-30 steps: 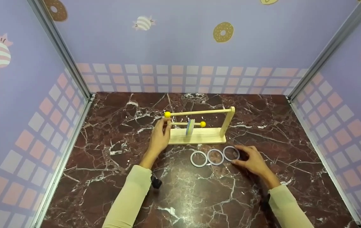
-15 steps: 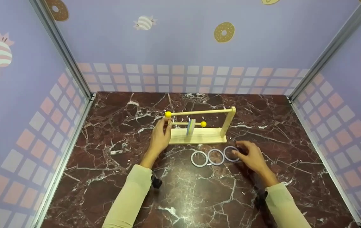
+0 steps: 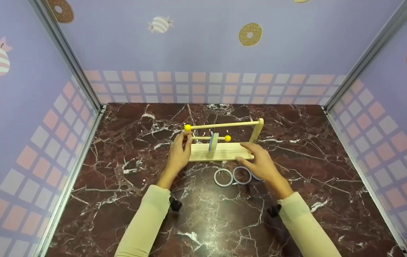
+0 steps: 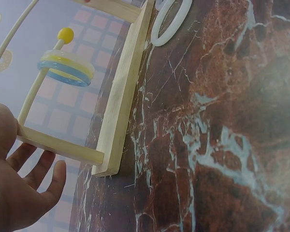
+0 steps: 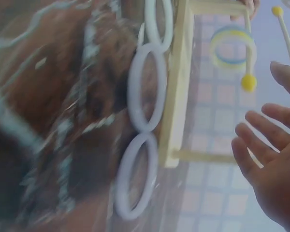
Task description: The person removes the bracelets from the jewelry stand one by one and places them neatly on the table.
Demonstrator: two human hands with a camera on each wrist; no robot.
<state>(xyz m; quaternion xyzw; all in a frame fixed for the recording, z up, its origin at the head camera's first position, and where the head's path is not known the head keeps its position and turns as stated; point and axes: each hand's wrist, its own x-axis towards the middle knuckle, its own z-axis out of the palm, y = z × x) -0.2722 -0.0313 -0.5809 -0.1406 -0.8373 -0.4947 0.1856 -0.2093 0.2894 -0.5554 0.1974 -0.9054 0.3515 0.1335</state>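
A pale wooden stand (image 3: 221, 152) has an upright at each end and two rods tipped with yellow balls. My left hand (image 3: 179, 154) grips its left upright (image 4: 60, 145), thumb on one side and fingers on the other. Blue, yellow and whitish rings (image 4: 63, 60) hang together on the lower rod. My right hand (image 3: 263, 166) is over the right end of the base, fingers spread and holding nothing. Three loose rings lie in a row before the stand: a white ring (image 3: 215, 177), a lavender ring (image 5: 134, 87) and another lavender ring (image 5: 122, 188), partly hidden by my right hand in the head view.
The dark red marbled table (image 3: 203, 221) extends around the stand. Purple printed walls (image 3: 203, 53) enclose it at the back and both sides, with metal posts (image 3: 66, 53) at the corners.
My right hand has left the rightmost loose ring and moved left and forward to the stand's right end. The loose rings stay put, and my left hand keeps its grip.
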